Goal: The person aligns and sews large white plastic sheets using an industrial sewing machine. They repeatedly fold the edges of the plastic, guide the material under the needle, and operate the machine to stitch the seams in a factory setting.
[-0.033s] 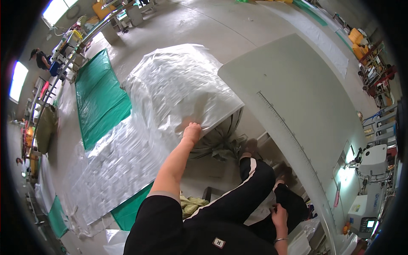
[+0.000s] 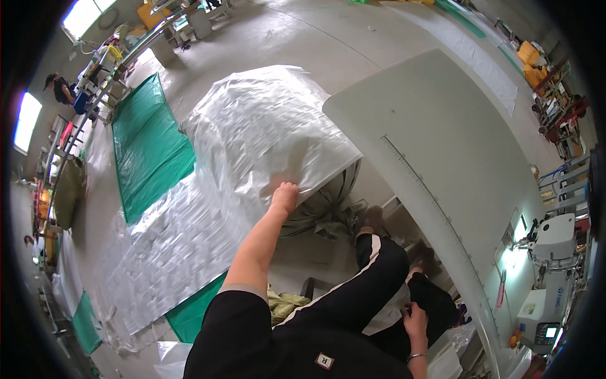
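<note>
My left hand is closed on the near edge of a large silvery plastic sheet, left of the table. The sheet drapes over a bulky heap and runs down to the floor on the left. Dark grey-green gathered fabric shows beneath its edge, next to my left hand. My right hand is low beside my black trouser leg, its fingers curled together. What they hold, if anything, is hidden.
A pale table with a ruler strip along it rises at the right, bearing a sewing machine with a lit lamp and pink-handled snips. Green sheeting lies on the floor at left. A person is at the far left.
</note>
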Available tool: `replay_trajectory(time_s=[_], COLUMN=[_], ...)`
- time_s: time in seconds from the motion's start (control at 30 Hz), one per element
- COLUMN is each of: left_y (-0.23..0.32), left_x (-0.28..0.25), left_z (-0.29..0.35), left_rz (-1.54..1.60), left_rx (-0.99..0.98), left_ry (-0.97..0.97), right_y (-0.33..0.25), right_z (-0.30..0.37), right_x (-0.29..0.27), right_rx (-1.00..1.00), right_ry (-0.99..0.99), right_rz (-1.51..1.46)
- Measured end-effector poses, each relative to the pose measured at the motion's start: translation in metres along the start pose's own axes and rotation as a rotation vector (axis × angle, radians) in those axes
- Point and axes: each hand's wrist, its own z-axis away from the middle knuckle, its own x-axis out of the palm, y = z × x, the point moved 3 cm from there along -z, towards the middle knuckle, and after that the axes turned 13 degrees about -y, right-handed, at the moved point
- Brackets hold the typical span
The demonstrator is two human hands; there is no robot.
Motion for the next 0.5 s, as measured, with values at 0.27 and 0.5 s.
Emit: replay_trajectory(time_s=[0.27,0.5], left_y=[-0.025,-0.021], left_x=[-0.025,-0.020], left_z=[0.010,0.034], left_rz=[0.361,-0.010], left_rx=[0.019,-0.046], left_ry=[-0.057,-0.012], right_y=[-0.002,-0.005], right_z=[0.000,0.001], right_x=[0.001,0.000], right_rx=[-0.001,0.012], right_ry=[0.010,0.014], right_rz=[0.001,-0.007])
